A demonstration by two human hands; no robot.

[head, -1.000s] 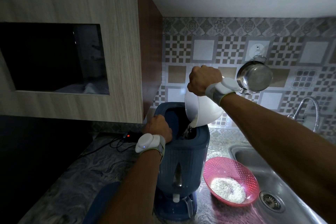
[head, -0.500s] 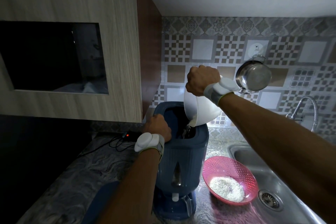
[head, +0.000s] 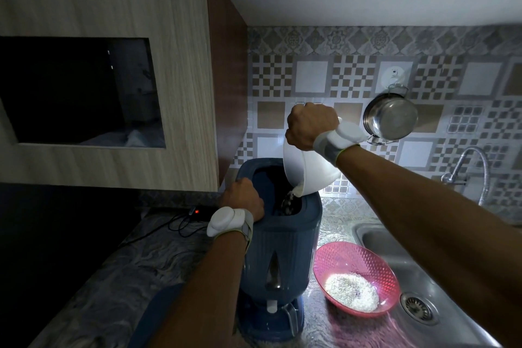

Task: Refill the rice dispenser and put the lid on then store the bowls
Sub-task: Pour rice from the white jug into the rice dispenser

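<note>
A tall blue rice dispenser (head: 282, 257) stands on the counter with its top open. My right hand (head: 310, 126) grips the rim of a white bowl (head: 310, 169), tipped steeply over the opening, and rice streams from its lower lip into the dispenser. My left hand (head: 243, 198) clasps the dispenser's left top edge. A pink bowl (head: 333, 257) with a heap of rice sits on the counter to the right of the dispenser. A dark blue flat piece (head: 158, 311), possibly the lid, lies at the lower left, partly hidden by my left arm.
A steel sink (head: 401, 240) with a drain and a tap (head: 477, 169) lies at the right. A steel pot (head: 391, 116) hangs on the tiled wall. A wooden cabinet (head: 180, 65) overhangs the left. Cables and a red-lit device (head: 197, 210) lie behind the dispenser.
The white bowl stays tipped over the opening and rice keeps pouring. Both hands have barely moved.
</note>
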